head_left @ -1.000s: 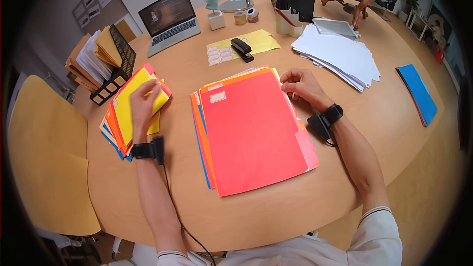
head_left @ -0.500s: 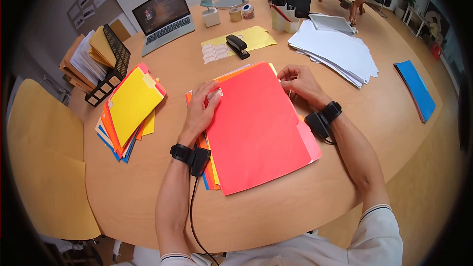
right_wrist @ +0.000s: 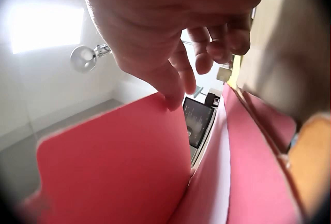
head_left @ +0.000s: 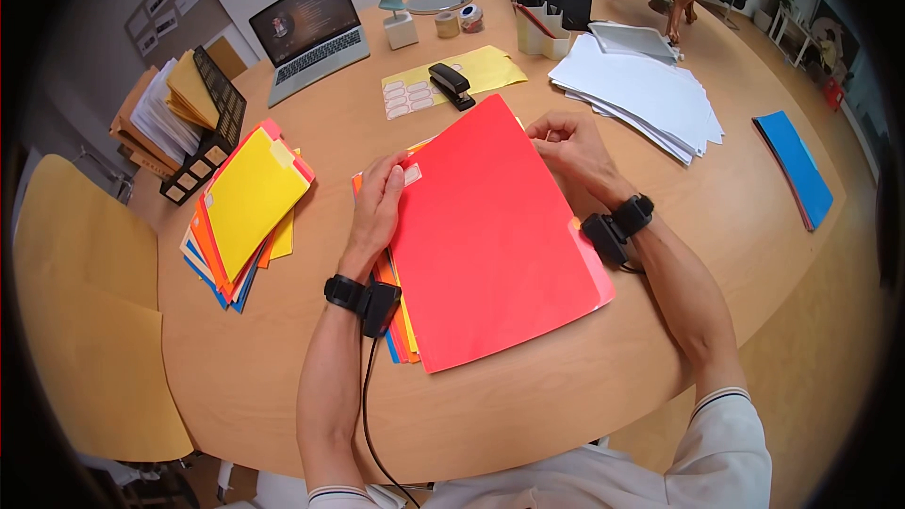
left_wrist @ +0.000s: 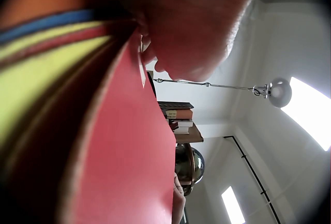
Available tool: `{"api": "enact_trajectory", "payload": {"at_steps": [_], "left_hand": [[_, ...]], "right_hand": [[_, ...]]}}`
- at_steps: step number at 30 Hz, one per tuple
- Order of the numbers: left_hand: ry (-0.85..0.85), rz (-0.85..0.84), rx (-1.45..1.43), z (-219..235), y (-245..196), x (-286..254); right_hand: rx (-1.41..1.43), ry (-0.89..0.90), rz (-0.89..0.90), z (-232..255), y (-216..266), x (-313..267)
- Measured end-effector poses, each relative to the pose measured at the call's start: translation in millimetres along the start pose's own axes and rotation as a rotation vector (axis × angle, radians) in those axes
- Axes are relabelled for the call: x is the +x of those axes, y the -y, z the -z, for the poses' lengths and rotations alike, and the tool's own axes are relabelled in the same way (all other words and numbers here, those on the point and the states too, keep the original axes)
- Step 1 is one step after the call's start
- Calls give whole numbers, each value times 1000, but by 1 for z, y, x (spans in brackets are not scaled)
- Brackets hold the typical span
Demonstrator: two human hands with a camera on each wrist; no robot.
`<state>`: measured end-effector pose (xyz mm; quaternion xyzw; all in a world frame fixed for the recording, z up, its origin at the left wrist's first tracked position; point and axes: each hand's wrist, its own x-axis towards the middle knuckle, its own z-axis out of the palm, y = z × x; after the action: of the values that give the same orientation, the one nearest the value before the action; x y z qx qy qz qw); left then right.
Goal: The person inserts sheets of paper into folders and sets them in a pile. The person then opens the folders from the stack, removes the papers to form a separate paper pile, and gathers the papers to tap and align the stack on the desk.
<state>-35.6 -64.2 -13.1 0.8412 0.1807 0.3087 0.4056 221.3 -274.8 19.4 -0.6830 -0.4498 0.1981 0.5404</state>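
Observation:
A red file folder tops a stack of coloured folders, its far end raised. My left hand grips the folder's left edge, thumb beside a small red-bordered label. At the upper right edge, my right hand pinches the folder's cover between thumb and fingers. In the right wrist view the cover stands lifted from the red back leaf, and a white sheet shows inside. Folder edges fan out beneath the red one in the left wrist view.
Left lies a second folder pile, yellow on top, by a black file rack. Beyond the stack are a black stapler, a label sheet and a laptop. White papers and a blue folder lie right.
My left hand has moved right from the yellow-topped pile to the red folder's left edge and taken hold. The red folder's far end has risen and tilted. My right hand stays near its upper right edge.

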Motion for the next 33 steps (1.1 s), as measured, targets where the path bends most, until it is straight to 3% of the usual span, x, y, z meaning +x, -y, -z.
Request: {"api": "enact_trajectory", "payload": {"at_steps": [3,5,6,11,14,16,19,21,23,24,26,33], "left_hand": [[-8,40,-84,0,-3,1],[-35,114,-188,0,-5,0],[-34,115,-187,0,-5,0],[-131,106,-376,0,-1,-1],[-142,99,-451,4,-17,-3],[-135,137,-457,7,-16,-5],[-151,178,-452,15,-8,-6],[-254,216,-558,12,-10,-4],[-281,20,-846,7,-23,-4],[-12,-355,-1233,12,0,11],[-11,-352,-1224,12,49,1],[-2,-335,-1160,11,56,-1]], "right_hand": [[176,86,-135,-11,45,-15],[400,172,1,-19,53,-20],[257,293,165,-17,48,-15],[284,458,183,-31,52,-23],[216,535,69,-31,58,-26],[145,563,178,-30,54,-24],[264,474,86,-39,37,-18],[-26,471,166,-31,32,-16],[35,461,117,-31,33,-17],[-101,440,168,-30,28,-15],[-237,418,218,-30,18,-14],[-688,125,228,-29,26,-19]]}}
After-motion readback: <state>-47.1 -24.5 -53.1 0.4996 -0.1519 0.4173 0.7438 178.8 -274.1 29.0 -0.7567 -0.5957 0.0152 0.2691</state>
